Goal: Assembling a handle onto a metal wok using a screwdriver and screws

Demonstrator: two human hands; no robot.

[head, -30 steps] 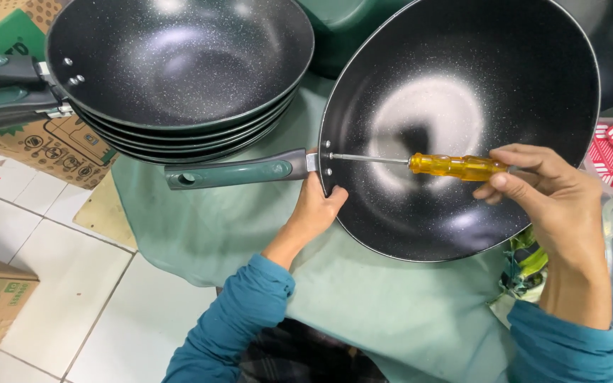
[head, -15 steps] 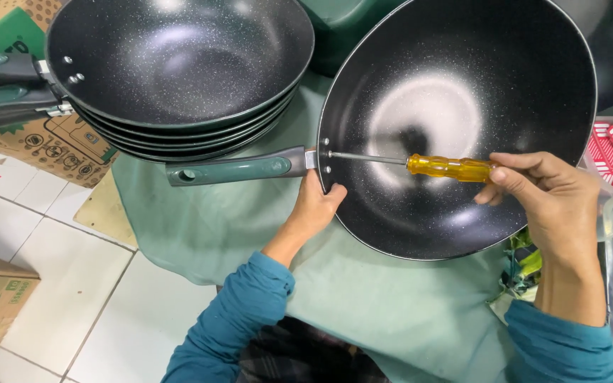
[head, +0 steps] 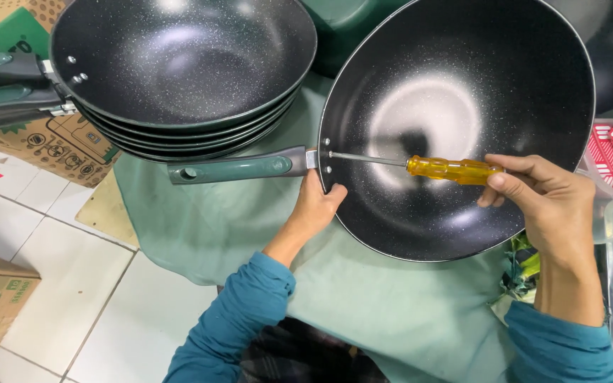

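Gripping the screwdriver (head: 452, 169) in your right hand (head: 544, 206), your left hand (head: 315, 206) pinches the pan (head: 462, 85) rim; cardboard boxes (head: 58, 142) and stacked pans (head: 179, 64) lie beyond it.

Head view. Left hand (head: 315, 206) grips the rim of a black speckled wok (head: 455, 128) just below where its green handle (head: 239, 168) joins; thumb lies over the rim edge. Wok tilted, inside facing the camera. Right hand (head: 544, 206) holds a screwdriver (head: 420, 165) by its yellow translucent grip; the metal shaft runs level across the wok's inside, tip at the handle rivets. Both sleeves teal. Underneath: pale green cloth (head: 363, 305). Upper left: a stack of similar woks (head: 179, 71), handles pointing left, beside a cardboard box (head: 58, 145). White tiled floor (head: 72, 284) at lower left.
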